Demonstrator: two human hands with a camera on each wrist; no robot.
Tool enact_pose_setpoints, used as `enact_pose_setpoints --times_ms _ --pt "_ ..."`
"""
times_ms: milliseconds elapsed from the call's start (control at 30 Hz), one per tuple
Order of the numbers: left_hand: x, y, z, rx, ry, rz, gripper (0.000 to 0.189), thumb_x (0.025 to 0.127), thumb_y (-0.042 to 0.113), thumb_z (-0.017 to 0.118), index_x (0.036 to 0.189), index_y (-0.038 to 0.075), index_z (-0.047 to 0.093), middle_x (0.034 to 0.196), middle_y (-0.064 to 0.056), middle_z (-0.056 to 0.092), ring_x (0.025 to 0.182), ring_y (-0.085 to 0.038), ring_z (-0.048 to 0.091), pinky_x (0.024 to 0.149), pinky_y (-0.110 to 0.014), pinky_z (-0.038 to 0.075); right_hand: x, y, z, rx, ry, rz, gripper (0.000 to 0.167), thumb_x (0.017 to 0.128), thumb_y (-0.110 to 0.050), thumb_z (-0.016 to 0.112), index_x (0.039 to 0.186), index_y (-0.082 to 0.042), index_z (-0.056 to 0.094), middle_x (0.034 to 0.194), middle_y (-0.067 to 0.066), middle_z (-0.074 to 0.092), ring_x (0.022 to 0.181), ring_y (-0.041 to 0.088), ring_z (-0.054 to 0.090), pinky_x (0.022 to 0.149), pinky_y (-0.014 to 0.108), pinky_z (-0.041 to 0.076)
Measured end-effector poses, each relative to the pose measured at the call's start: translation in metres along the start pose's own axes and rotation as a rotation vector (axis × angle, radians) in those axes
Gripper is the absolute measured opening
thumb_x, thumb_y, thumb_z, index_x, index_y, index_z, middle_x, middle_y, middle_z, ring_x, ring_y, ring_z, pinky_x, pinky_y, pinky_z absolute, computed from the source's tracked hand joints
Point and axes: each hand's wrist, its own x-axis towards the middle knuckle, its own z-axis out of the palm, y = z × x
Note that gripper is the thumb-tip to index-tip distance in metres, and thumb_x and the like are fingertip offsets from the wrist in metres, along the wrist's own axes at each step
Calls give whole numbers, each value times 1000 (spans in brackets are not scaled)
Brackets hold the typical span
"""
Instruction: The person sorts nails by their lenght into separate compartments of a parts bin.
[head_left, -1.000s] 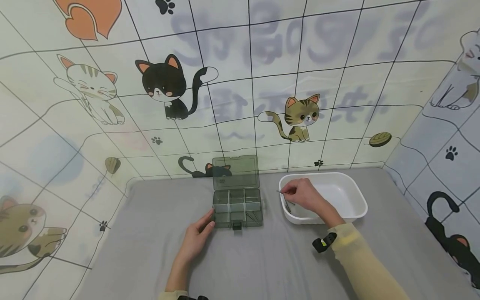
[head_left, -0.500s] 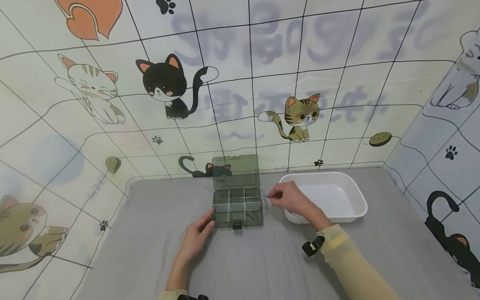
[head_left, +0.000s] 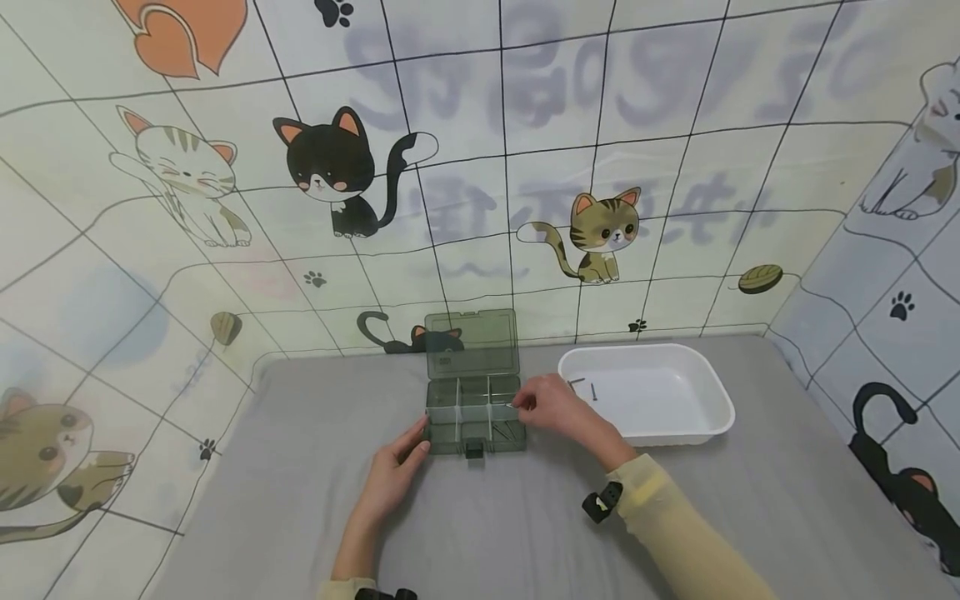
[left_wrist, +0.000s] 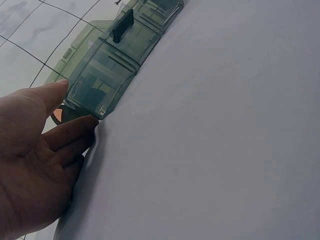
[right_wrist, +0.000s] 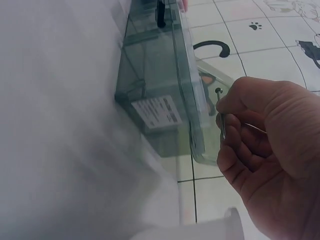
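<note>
A see-through green compartment box (head_left: 459, 413) stands on the grey cloth with its lid (head_left: 472, 343) raised at the back. My left hand (head_left: 393, 477) rests at the box's left side, fingers fairly straight, with thumb and fingertips at its corner in the left wrist view. Above the box's right end, my right hand (head_left: 558, 410) pinches a small metal screw (right_wrist: 218, 91) between thumb and fingers, its round head sticking out. Several thin metal pieces (head_left: 504, 431) lie in the front right compartment.
A white tray (head_left: 652, 437) stands right of the box, with small screws (head_left: 594, 392) at its left end, partly hidden by my right hand. Grey cloth (head_left: 487, 525) covers the table. A cat-printed wall sheet (head_left: 690, 250) rises behind.
My right hand has moved left from over the white tray to the box's right end, carrying the screw. The left hand and the box have stayed in place.
</note>
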Motion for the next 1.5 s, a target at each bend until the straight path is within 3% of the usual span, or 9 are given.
enact_pose_setpoints --times_ms 467,733,1033,1500 --pt "0 -2 0 12 3 4 46 104 23 64 149 15 57 147 -11 56 138 -32 50 110 -51 43 6 -12 12 30 -5 -7 16 85 0 69 97 2 80 86 4 75 75 12 67 65 24 55" --pt "0 -2 1 6 1 6 47 104 22 64 149 13 56 148 -11 55 138 -33 50 110 -50 43 -4 -10 -3 113 28 56 13 92 -4 70 101 -2 79 92 1 72 79 9 63 70 26 54" --pt "-2 -1 1 -24 -6 -8 47 104 22 64 150 16 56 150 -8 54 140 -29 49 110 -47 43 -22 12 -20 143 145 71 17 92 -2 69 107 -3 78 98 1 73 84 12 63 73 30 54" --pt "-2 -2 2 -14 0 -14 47 104 25 64 150 19 56 150 -8 53 141 -30 47 112 -49 41 -43 42 -37 105 244 89 16 92 0 70 106 -3 77 94 4 71 82 13 63 72 31 54"
